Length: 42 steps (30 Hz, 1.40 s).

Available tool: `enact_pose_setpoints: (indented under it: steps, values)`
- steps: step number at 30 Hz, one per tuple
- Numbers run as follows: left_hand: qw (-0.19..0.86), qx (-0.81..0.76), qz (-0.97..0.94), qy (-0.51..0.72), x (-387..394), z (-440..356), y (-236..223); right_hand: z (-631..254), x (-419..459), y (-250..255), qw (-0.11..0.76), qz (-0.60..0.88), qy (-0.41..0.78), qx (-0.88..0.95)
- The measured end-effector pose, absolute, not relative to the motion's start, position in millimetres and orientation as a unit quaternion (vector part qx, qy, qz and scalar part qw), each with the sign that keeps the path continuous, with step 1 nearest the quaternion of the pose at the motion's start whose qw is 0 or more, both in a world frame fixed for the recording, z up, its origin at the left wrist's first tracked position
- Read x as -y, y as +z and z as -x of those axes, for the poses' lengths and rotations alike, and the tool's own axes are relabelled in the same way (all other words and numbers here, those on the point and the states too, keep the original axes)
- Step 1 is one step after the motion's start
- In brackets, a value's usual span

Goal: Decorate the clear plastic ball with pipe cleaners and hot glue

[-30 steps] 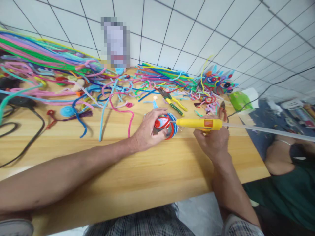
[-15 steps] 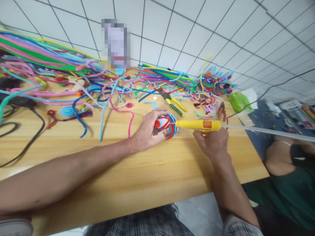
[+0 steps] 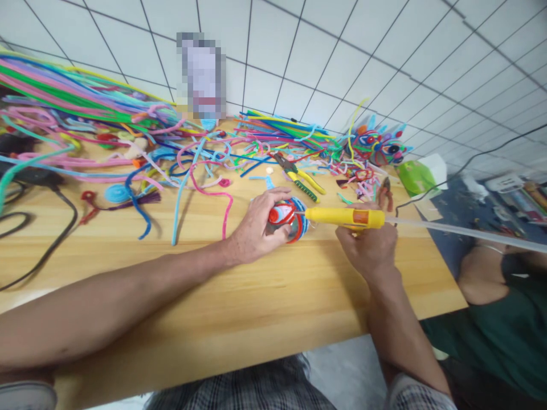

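My left hand (image 3: 260, 228) is closed around a small pipe-cleaner figure (image 3: 300, 220) in red, blue and white, with a red tip towards the left. Part of the figure is hidden behind my fingers. In my right hand (image 3: 370, 247) is a yellow hot glue gun (image 3: 337, 217), its nozzle pointing left and meeting the figure, or very close to it. A long translucent glue stick (image 3: 453, 229) sticks out of the gun's back end. Just beyond the figure lie yellow-and-green-handled pliers (image 3: 298, 177) on the wooden table (image 3: 273, 307).
Bundles of coloured pipe cleaners (image 3: 102, 105) and loose pieces line the tiled wall. Finished-looking pipe-cleaner heads (image 3: 378, 142) stand at the back right, near red-handled pliers (image 3: 386, 196). A black cable (image 3: 55, 250) curls at left. Another person's leg (image 3: 485, 273) shows beyond the table's right edge.
Both hands hold nearly the same place. The glue stick's far end has dipped slightly, and the person's leg at right has shifted a little.
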<state>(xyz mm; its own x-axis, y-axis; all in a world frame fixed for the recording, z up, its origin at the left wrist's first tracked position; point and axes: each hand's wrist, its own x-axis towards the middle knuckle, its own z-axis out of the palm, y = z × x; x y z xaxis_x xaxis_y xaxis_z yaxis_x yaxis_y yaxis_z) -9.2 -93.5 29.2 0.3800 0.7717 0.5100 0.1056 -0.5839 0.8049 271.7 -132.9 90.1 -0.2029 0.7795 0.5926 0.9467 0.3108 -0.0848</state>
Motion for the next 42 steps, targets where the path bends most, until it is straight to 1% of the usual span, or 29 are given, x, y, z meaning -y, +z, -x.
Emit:
enact_pose_setpoints:
  steps: [4, 9, 13, 17, 23, 29, 37, 42]
  values:
    - [0.355, -0.294, -0.752, 0.472, 92.9, 9.3, 27.5, -271.4, 133.2, 90.5, 0.266, 0.572, -0.168, 0.757]
    - [0.348, -0.288, -0.753, 0.479, 91.8, 9.3, 25.8, -270.7, 133.2, 90.5, 0.275, 0.555, -0.186, 0.763]
    - [0.354, -0.290, -0.751, 0.476, 91.9, 9.7, 27.0, -271.3, 133.4, 90.5, 0.270, 0.561, -0.175, 0.763]
    - [0.356, -0.291, -0.750, 0.476, 92.2, 9.8, 28.1, -271.7, 133.5, 90.9, 0.284, 0.547, -0.162, 0.771]
    - [0.352, -0.288, -0.756, 0.472, 92.5, 9.8, 28.9, -274.0, 133.6, 90.1, 0.281, 0.558, -0.184, 0.759]
    - [0.368, -0.291, -0.753, 0.461, 93.3, 10.7, 31.4, -272.0, 133.4, 90.6, 0.286, 0.557, -0.175, 0.760]
    - [0.361, -0.282, -0.756, 0.467, 91.8, 10.8, 28.4, -272.0, 133.1, 91.4, 0.284, 0.549, -0.184, 0.764]
    - [0.356, -0.284, -0.757, 0.468, 91.7, 10.2, 27.5, -271.5, 132.7, 91.6, 0.282, 0.564, -0.168, 0.758]
